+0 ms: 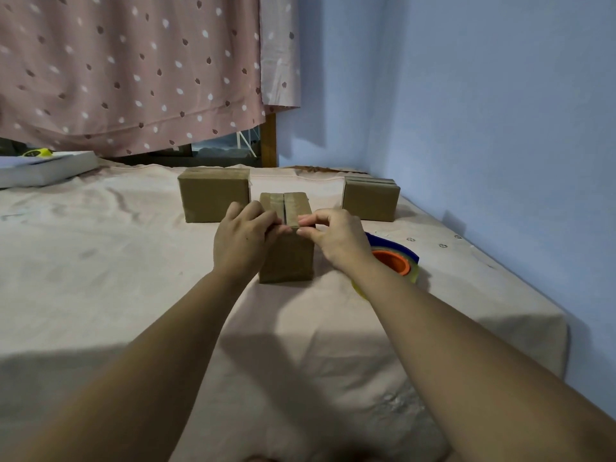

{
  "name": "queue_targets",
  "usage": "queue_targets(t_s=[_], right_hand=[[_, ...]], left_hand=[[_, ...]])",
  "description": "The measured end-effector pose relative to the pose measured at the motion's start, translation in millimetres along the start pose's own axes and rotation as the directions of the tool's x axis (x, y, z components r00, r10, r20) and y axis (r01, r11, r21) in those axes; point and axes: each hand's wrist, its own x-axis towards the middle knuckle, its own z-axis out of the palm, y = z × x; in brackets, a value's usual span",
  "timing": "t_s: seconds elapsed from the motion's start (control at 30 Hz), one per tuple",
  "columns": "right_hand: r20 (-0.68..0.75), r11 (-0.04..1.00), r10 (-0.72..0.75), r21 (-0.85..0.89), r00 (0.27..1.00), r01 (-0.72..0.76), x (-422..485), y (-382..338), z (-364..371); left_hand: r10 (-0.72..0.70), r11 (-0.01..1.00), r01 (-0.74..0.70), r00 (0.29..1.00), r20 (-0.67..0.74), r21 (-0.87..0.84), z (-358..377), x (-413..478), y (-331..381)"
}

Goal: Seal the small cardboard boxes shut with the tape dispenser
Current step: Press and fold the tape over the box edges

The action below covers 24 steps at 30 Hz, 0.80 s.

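A small brown cardboard box (290, 258) stands in the middle of the pink cloth, its two top flaps meeting at a dark seam. My left hand (241, 238) grips the box's near left top edge, fingers curled over the flap. My right hand (336, 236) pinches the near right top edge between thumb and fingertips. The tape dispenser (398, 258), blue with an orange core, lies on the cloth just right of the box, partly hidden by my right wrist. Two more brown boxes stand behind: one at back left (215, 195), one at back right (370, 198).
A white flat box (43, 170) with a yellow object on it lies at the far left. A pink dotted curtain (133, 71) hangs behind. A blue wall (483, 128) borders the right side, and the cloth-covered surface (100, 278) drops off at its right edge.
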Motion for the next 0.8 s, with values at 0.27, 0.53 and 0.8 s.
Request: queue_targets(t_s=[0.27, 0.53, 0.8], right_hand=[[0.075, 0.998, -0.020, 0.060, 0.997, 0.016, 1.4, 5.2, -4.0], [0.024, 1.000, -0.019, 0.003, 1.000, 0.019, -1.8, 4.5, 0.7], [0.015, 0.998, -0.021, -0.066, 1.000, 0.022, -7.7, 0.2, 0.5]], left_hand=[[-0.101, 0.985, 0.103, 0.995, 0.027, -0.136, 3.9, -2.5, 0.5], [-0.117, 0.981, 0.127, 0.990, 0.074, -0.148, 1.9, -4.4, -0.6], [-0.180, 0.951, 0.209, 0.973, 0.145, -0.226, 2.1, 0.0, 1.4]])
